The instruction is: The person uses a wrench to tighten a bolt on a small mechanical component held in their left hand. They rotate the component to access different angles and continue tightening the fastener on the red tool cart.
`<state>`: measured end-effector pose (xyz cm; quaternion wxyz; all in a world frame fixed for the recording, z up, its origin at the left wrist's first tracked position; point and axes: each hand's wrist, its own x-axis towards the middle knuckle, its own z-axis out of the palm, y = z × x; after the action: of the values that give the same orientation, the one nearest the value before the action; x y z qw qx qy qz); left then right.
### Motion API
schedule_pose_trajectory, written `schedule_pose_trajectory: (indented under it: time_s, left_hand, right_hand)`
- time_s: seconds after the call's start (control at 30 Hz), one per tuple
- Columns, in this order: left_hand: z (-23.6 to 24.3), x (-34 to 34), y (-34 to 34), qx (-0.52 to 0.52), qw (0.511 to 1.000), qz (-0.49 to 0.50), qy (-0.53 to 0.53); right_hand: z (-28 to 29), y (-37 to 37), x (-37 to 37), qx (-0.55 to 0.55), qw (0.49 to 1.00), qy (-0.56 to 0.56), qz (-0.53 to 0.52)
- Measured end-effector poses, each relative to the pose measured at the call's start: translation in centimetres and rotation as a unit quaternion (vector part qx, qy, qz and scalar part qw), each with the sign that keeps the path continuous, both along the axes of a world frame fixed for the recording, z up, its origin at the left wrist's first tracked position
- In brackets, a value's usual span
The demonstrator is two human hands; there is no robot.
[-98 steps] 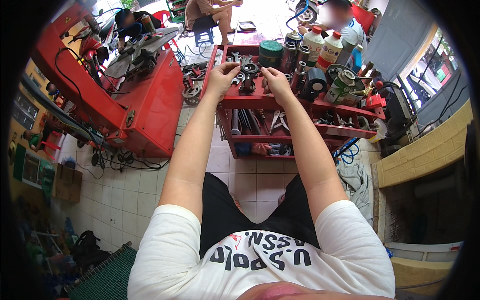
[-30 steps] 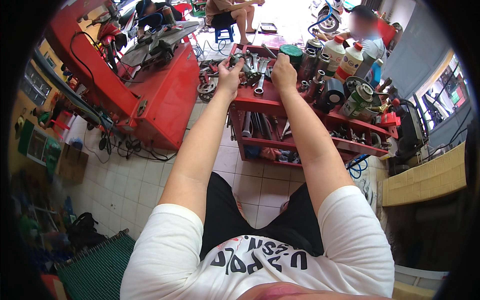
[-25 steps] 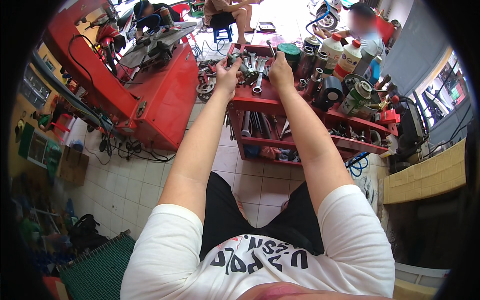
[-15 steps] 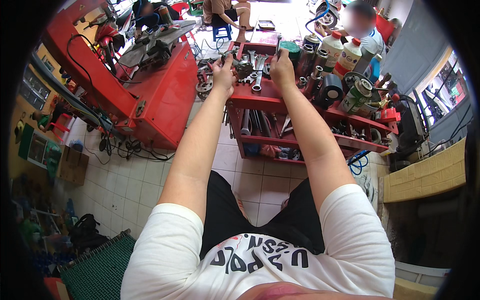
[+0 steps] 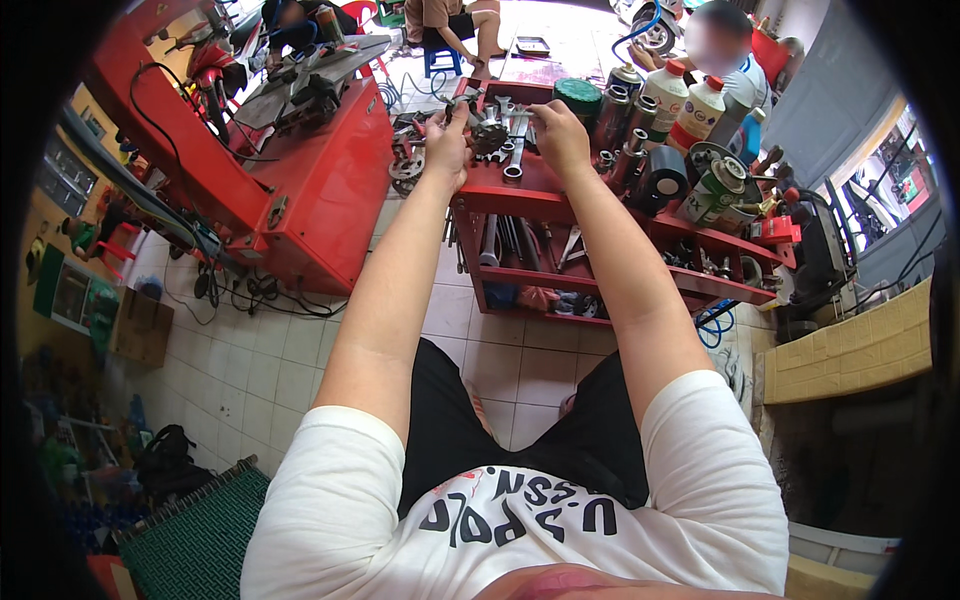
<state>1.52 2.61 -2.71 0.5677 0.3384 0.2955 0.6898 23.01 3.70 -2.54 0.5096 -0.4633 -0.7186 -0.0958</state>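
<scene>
Dark metal part (image 5: pixel 489 137) at the near left corner of the red tool cart (image 5: pixel 535 205), raised over the top tray in our left hand (image 5: pixel 448 147). Fingers and thumb of that hand clamped around it, thumb uppermost; its finer shape lost in shadow and clutter.

Our right hand (image 5: pixel 562 136) over the same tray, knuckles up, fingertips drawn together and pointing toward the part. A slim bright metal piece (image 5: pixel 521 112) shows at those fingertips; whether they grip it we cannot make out. Hands near each other but apart.

Between and below them we note a wrench (image 5: pixel 514 160) on the tray, ring end toward us. Just beyond the right hand, a round green tub (image 5: pixel 578 98). To its right, metal cylinders (image 5: pixel 612 122) standing upright, then two pale bottles with red caps (image 5: pixel 697 115), a black cylinder (image 5: pixel 658 182) and a green-and-white can (image 5: pixel 713 193).

Left of the cart, a large red machine (image 5: pixel 325 200). Beyond it all, we see a person on a blue stool (image 5: pixel 442 60).
</scene>
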Motion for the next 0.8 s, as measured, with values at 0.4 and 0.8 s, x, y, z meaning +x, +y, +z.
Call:
schedule_pose_trajectory:
  time_s: [0.4, 0.8]
  left_hand:
    - [0.6, 0.5, -1.2, -0.005, 0.999, -0.019, 0.044]
    - [1.2, 1.9, -2.4, 0.073, 0.965, 0.0, 0.252]
  right_hand:
    - [0.5, -0.6, -0.6, 0.003, 0.999, 0.03, -0.042]
    - [0.3, -0.3, -0.2, 0.009, 0.997, 0.068, -0.044]
